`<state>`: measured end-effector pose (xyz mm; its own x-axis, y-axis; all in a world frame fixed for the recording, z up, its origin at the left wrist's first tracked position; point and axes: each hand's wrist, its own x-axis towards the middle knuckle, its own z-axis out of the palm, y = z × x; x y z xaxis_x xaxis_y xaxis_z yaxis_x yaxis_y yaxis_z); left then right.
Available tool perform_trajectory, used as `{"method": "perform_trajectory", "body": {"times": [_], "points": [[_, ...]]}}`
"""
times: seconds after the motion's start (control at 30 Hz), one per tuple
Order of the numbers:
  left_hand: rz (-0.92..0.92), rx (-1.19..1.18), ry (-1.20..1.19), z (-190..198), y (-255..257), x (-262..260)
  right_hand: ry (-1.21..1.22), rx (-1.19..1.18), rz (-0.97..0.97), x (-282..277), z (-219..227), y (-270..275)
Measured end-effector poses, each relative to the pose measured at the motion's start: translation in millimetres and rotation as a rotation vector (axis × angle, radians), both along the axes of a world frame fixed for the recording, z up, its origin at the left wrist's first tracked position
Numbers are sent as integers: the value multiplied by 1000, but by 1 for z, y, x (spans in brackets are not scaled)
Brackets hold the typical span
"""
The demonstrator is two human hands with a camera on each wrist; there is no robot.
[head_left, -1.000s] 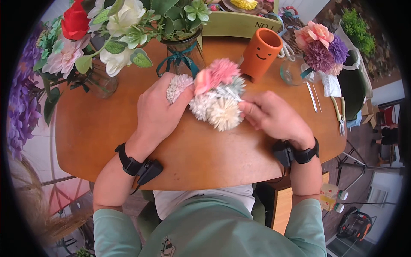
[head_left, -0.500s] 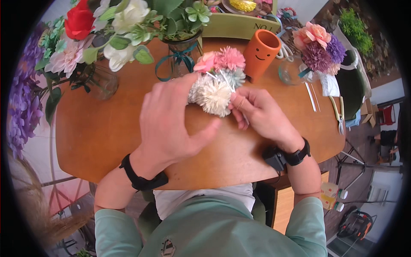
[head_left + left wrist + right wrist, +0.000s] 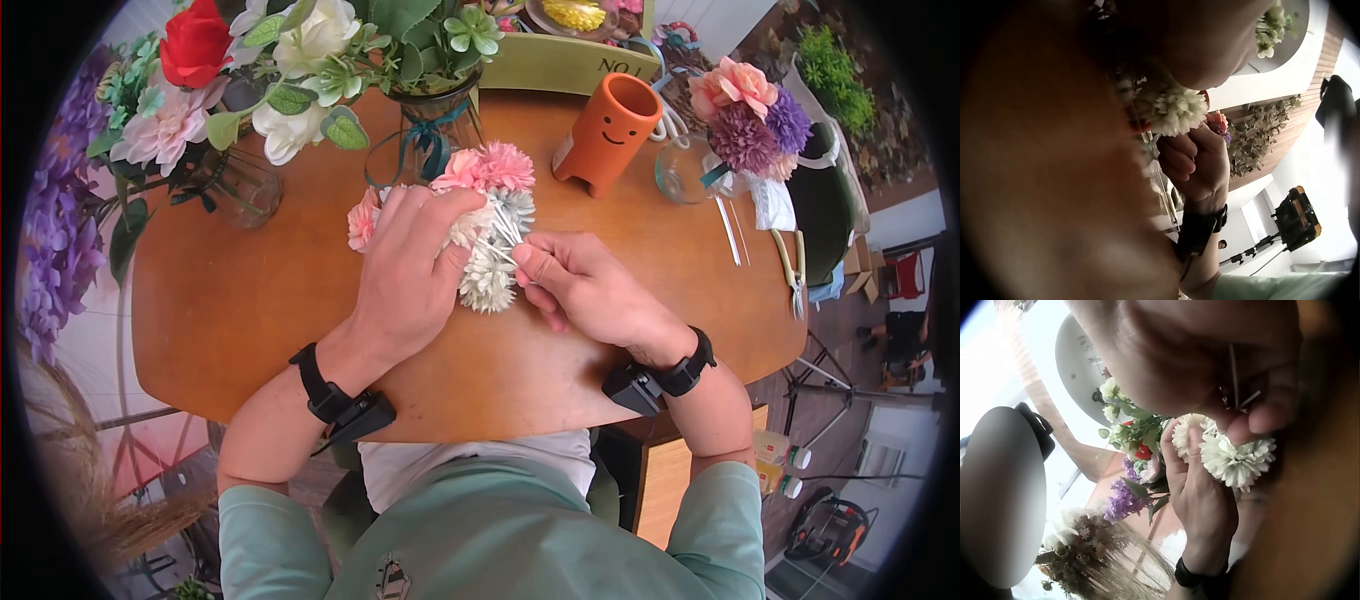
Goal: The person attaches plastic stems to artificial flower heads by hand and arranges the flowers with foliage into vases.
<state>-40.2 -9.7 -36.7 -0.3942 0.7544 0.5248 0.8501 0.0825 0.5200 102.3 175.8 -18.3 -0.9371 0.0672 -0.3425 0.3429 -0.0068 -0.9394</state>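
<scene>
A small bunch of artificial flowers is held over the table, with pink blooms (image 3: 500, 166), a white pompom flower (image 3: 488, 282) and a grey-blue one (image 3: 516, 208). My right hand (image 3: 578, 285) pinches its thin white stems (image 3: 506, 232) between thumb and fingers; cut stem ends show by the fingertips in the right wrist view. My left hand (image 3: 412, 270) curls over the near-left side of the bunch. From the right wrist, its thumb lies against a cream flower (image 3: 1184, 436). A peach-pink flower (image 3: 362, 220) sticks out beyond the left knuckles.
An orange smiling pot (image 3: 608, 135) stands behind the right hand. Glass vases of flowers (image 3: 245, 190) fill the back left; a jar with purple and peach blooms (image 3: 742, 140) is at right. Pliers (image 3: 793, 270) and loose white sticks (image 3: 732, 230) lie near the right edge.
My left hand lifted off the bunch with spread fingers, then closed round its left side. The bunch has moved left and turned, with the right hand following while pinching the stems.
</scene>
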Motion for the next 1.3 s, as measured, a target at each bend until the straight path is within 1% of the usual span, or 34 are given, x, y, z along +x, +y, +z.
{"method": "perform_trajectory", "body": {"times": [0.07, 0.13, 0.2, 0.3, 0.37, 0.4, 0.43, 0.47, 0.5, 0.53, 0.57, 0.6, 0.63, 0.67, 0.7, 0.77, 0.83, 0.9, 0.93, 1.0, 1.17, 1.23, 1.27, 1.3], "points": [[11, 26, 9, 0, -1, 0, 27, 99, 14, 2, 6, 2], [15, 48, 19, 0, 0, -1, 29, 108, 3, 4, 14, 8], [109, 83, -14, -4, 1, -4, 26, 116, -10, 6, 15, 17], [102, 56, 3, -7, 2, -12, 2, 159, -34, 5, 13, 28], [97, 78, 38, -3, 1, -10, 15, 206, 50, 5, 8, 31], [93, 98, 71, -1, 0, -9, 14, 204, 48, 5, 5, 31], [91, 97, 71, -2, -1, -9, 15, 165, -56, 4, 3, 31], [98, 141, -78, -4, -2, -10, 15, 126, -161, 2, 1, 30], [105, 182, -228, -5, -3, -10, 13, 125, -165, 0, -1, 30], [103, 180, -231, -5, -2, -9, 29, 35, -212, -2, -3, 30], [23, 179, -104, -5, -1, -9, 45, -55, -259, -4, -5, 29], [-55, 179, 25, -5, 0, -9, 43, -54, -258, -5, -7, 24], [-51, 180, 24, -5, 1, -7, 16, -104, -220, -6, -9, 15], [-107, 151, 51, -3, 4, -5, -8, -151, -178, -7, -9, 11], [-162, 119, 76, -3, 5, -2, -8, -150, -170, -7, -9, 9], [-133, 91, 99, -4, 6, -3, -50, -270, -46, -7, -11, 6], [-141, 18, 99, -6, 6, -6, -64, -280, -24, -6, -9, 7], [-160, 13, 106, -5, 7, -4, -96, -362, -29, -5, -8, 10], [-178, 8, 114, -4, 7, -3, -96, -361, -29, -5, -8, 10], [-169, 17, 131, -8, 9, -2, -94, -277, 69, -4, -8, 7], [-135, 24, 162, -9, 11, 0, -113, -255, 72, -3, -14, 2], [-126, -8, 91, -8, 9, 0, -99, -239, 58, -3, -12, 0], [-124, -4, 94, -9, 9, -1, -97, -179, 63, -3, -8, -1], [-72, 17, 116, -11, 8, -4, -95, -119, 67, -3, -6, -1]]}}
